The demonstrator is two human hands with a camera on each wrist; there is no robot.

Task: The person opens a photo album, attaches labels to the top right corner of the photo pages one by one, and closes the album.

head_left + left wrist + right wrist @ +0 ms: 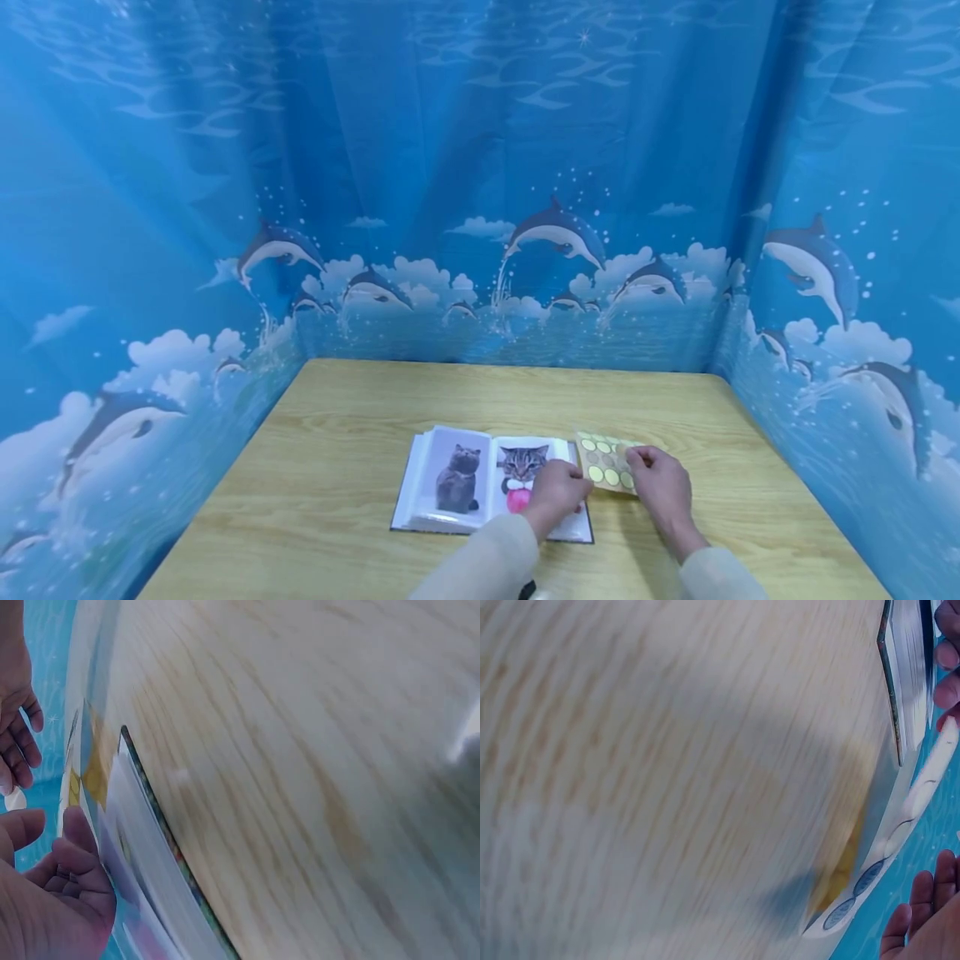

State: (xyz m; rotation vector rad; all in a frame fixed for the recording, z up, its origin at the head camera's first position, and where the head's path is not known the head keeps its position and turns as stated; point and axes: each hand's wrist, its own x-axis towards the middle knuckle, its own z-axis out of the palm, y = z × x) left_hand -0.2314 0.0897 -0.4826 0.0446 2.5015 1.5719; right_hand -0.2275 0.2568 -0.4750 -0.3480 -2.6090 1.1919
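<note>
A sheet of round, pale yellow stickers (595, 474) is held up over the table, just right of an open photo album (417, 483). My left hand (557, 493) reaches across the album's right page and pinches the sheet's lower left corner between thumb and fingers. At the sheet's right side, my right hand (663, 487) pinches one round sticker (15, 799), which shows pale beneath its fingertips in the left wrist view. The album lies open on a grey cat photo (457, 479) and a tabby cat photo (522, 463), the latter partly covered by my left hand.
The wood-grain table (322, 450) reaches back to a blue curtain (465, 150) printed with dolphins, which also hangs along the left and right sides. A small black object (527, 590) shows at the bottom edge near my left sleeve (487, 558).
</note>
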